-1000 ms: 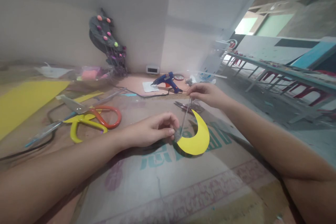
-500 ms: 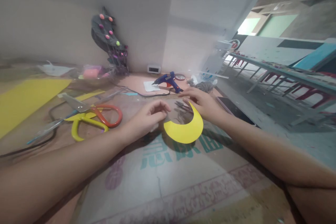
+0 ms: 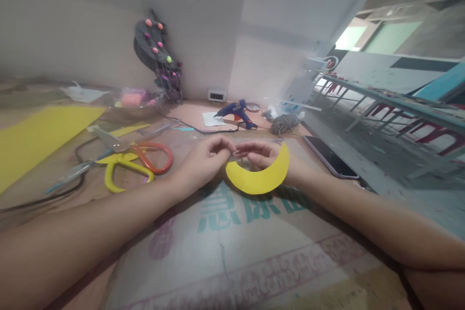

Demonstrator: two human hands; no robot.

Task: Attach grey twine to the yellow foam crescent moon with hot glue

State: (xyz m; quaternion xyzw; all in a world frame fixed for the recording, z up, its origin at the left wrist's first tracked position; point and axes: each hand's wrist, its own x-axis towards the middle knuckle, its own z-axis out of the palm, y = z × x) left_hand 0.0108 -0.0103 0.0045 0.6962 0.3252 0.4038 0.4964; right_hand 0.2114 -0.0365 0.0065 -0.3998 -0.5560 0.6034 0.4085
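Observation:
A crescent cut from yellow paper is held up off the board, its horns pointing upward. My left hand is closed in a pinch at its left horn, where a small greyish bit shows by the fingertips. Behind the crescent is my right hand, fingers curled towards the left fingertips and almost meeting them. Whatever the right fingers hold is too small to make out, and the paper covers part of that hand. The crescent's right horn rises free in front of the right wrist.
Left lie large scissors with orange and yellow handles, and a yellow sheet. Behind the hands are a blue glue gun with its cord, grey yarn and a small clock. A phone lies by the right edge.
My right hand has come down and left to meet the left fingertips. Small scissors seen beneath it before no longer show. The crescent has turned slightly, its right horn now farther right.

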